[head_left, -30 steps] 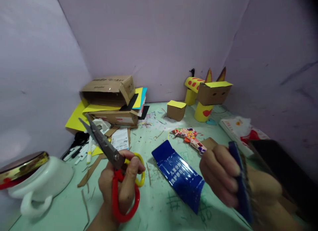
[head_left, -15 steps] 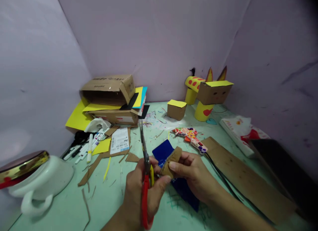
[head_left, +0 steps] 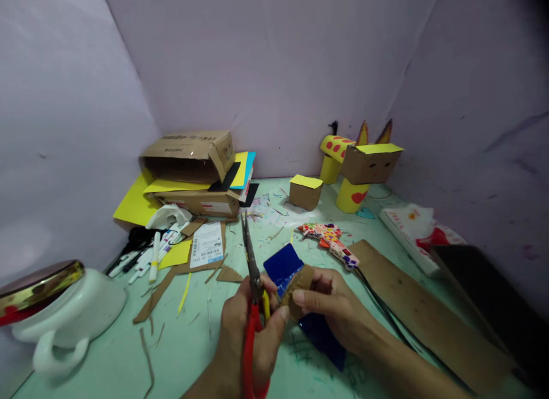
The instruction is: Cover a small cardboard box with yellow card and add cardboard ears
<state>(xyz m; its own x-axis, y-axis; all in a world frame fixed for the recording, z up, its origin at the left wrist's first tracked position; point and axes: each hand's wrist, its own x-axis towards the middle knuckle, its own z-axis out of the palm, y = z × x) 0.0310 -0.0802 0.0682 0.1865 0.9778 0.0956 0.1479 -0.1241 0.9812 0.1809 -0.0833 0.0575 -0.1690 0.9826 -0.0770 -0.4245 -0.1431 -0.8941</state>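
A pair of scissors (head_left: 253, 276) with red and yellow handles is carried in my left hand (head_left: 240, 336), its blades pointing up and away. The thumb and fingertips of that hand also touch the near edge of a small brown cardboard piece (head_left: 300, 282). My right hand (head_left: 338, 307) pinches this curved, creased piece from the right between thumb and fingers. Behind and below the piece lies a shiny dark blue sheet (head_left: 283, 264), partly hidden by the hands. I cannot tell whether the sheet is attached to the cardboard.
Cardboard boxes (head_left: 189, 153), markers (head_left: 146, 253) and cardboard scraps (head_left: 206, 244) lie left. A white pot (head_left: 81, 307) stands front left. Behind are a small box (head_left: 305, 194) and a cardboard animal (head_left: 371, 162). On the right are a patterned glue gun (head_left: 328, 239) and a cardboard strip (head_left: 412, 307).
The cardboard piece has tipped and turned slightly in my fingers, showing more of its edge. Both hands have shifted a little, with the scissors still in the left.
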